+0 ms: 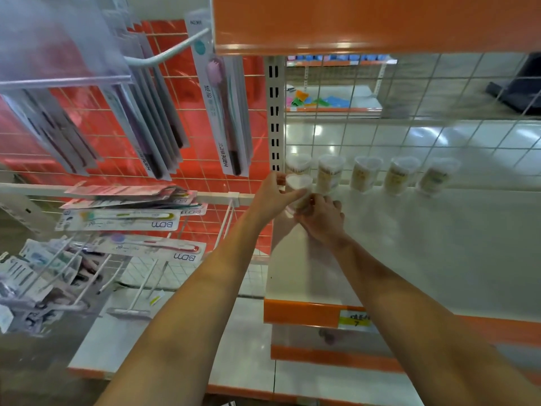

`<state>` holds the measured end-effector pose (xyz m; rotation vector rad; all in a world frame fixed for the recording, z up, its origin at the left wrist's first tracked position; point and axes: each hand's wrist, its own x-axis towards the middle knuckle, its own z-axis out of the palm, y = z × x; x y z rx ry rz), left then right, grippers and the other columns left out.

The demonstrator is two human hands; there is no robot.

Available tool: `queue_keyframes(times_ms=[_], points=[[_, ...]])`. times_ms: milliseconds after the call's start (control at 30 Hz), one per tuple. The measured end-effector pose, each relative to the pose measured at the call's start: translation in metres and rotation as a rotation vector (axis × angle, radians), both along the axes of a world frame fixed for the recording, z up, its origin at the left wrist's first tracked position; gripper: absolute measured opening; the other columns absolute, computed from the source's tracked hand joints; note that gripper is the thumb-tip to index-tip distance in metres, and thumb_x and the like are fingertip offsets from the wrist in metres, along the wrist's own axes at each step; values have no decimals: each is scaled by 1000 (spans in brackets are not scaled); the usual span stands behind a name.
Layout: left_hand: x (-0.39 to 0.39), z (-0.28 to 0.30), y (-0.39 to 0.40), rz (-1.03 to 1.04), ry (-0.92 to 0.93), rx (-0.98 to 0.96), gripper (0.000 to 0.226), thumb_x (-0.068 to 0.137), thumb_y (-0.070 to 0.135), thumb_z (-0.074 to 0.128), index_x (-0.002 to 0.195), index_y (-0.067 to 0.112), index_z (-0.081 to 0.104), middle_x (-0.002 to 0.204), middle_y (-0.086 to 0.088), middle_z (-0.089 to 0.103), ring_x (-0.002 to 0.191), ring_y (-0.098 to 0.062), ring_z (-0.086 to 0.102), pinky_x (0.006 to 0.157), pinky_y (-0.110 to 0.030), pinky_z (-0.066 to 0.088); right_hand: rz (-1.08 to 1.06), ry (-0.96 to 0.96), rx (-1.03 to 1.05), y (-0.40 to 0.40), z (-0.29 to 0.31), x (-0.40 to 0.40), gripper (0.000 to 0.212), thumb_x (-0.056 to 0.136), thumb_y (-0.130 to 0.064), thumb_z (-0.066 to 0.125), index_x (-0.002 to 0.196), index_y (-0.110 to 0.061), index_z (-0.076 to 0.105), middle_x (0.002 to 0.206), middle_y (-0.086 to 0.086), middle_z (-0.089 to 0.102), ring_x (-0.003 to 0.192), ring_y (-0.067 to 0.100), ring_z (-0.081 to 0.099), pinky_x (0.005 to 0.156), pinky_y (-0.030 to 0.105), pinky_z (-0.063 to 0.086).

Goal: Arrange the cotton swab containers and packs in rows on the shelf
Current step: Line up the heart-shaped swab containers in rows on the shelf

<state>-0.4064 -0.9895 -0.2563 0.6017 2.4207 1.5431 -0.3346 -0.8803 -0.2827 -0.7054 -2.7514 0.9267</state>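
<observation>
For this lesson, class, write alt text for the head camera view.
Both hands, left hand and right hand, hold a heart-lidded swab container over a white shelf, in front of five containers lined along the wire back; packaged toothbrushes hang left.

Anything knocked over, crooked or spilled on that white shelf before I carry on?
Nothing is spilled or toppled. Five clear cotton swab containers stand upright along the back of the white shelf, unevenly spaced. Left hand and right hand hold a sixth heart-lidded container in front.
</observation>
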Motion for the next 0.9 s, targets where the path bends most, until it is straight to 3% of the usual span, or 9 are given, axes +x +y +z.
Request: queue_keyframes(times_ms=[300,500,767,900], points=[[-7,-4,6,-4,31,-28,63,75,39,77,122,13,44,121,1,50,106,-12,49,84,-24,40,16,-32,-71,7,2,-6,52,83,-36,64,129,-18,48,133,5,45,123,28,34,98,38,31],[-11,-9,5,-31,25,-40,65,70,31,82,120,13,43,118,-3,53,105,-19,55,91,-41,52,36,-25,-88,8,3,-6,51,83,-33,65,130,-20,48,133,4,44,122,28,34,96,35,30],[-10,-10,7,-6,73,-36,65,72,29,81,121,9,44,117,-5,54,102,-17,54,85,-28,48,40,-17,-82,8,2,-6,50,84,-33,62,130,-21,48,135,4,42,122,29,34,99,39,31],[-11,-11,7,-10,44,-45,67,71,32,82,121,11,44,118,-4,53,104,-17,54,89,-33,50,34,-22,-58,6,1,-6,50,85,-34,59,131,-21,46,137,3,41,123,30,34,99,39,30]])
